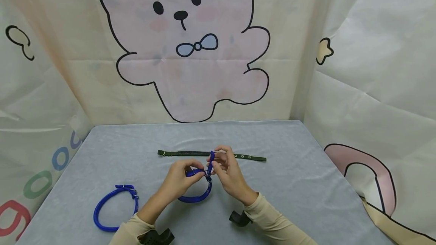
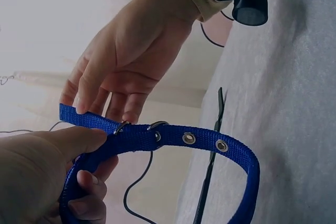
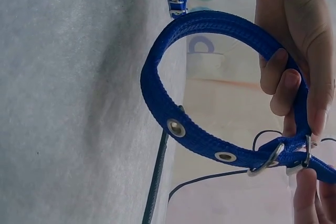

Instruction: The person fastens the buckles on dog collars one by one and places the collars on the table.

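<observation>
A blue collar [image 1: 195,199] with metal eyelets is held up in a loop above the table between both hands. My left hand [image 1: 178,179] grips it beside the metal buckle [image 3: 308,150], thumb on one side and fingers curled on the other. The strap's free end [image 2: 79,114] sticks out past the buckle. At that end, my right hand [image 1: 231,175] pinches the strap between thumb and fingers. A metal D-ring [image 3: 266,160] hangs on the band close to the buckle, and open eyelets [image 2: 189,138] show farther along.
Another blue collar [image 1: 98,209], closed in a loop, lies at the table's left front, partly behind the left sleeve. Behind the hands a dark green collar [image 1: 187,153] lies stretched out. Printed cloth walls [image 1: 279,86] border the grey-covered table [image 1: 289,184].
</observation>
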The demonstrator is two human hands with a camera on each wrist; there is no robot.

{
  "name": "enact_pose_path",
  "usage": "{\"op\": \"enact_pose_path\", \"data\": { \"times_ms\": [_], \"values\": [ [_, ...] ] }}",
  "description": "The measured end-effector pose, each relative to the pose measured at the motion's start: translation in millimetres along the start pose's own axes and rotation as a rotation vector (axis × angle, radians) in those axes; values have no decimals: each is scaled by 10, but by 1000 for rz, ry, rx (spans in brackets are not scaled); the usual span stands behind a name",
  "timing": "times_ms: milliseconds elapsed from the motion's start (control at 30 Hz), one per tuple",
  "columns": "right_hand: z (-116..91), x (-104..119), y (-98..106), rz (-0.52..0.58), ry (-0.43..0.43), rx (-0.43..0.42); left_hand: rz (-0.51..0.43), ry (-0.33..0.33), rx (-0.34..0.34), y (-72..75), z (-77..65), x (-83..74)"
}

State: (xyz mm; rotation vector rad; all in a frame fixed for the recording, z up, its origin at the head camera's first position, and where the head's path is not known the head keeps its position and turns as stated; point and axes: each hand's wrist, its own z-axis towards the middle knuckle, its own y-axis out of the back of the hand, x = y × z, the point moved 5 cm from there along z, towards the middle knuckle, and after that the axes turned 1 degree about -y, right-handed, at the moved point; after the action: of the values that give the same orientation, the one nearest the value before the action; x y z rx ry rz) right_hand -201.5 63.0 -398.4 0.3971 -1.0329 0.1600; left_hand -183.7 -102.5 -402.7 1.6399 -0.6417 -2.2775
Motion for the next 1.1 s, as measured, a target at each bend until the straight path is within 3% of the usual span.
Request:
{"op": "enact_pose_path", "data": {
  "times_ms": [233, 633, 1100],
  "values": [
    [-2, 2, 12, 10, 34, -17, 3, 6, 21, 0, -4, 6],
    [-5, -8, 40, 10, 84, -54, -9, -51, 30, -9, -5, -28],
    [10, -5, 68, 58, 117, -66, 3, -35, 50, -23, -9, -19]
  ]
}}
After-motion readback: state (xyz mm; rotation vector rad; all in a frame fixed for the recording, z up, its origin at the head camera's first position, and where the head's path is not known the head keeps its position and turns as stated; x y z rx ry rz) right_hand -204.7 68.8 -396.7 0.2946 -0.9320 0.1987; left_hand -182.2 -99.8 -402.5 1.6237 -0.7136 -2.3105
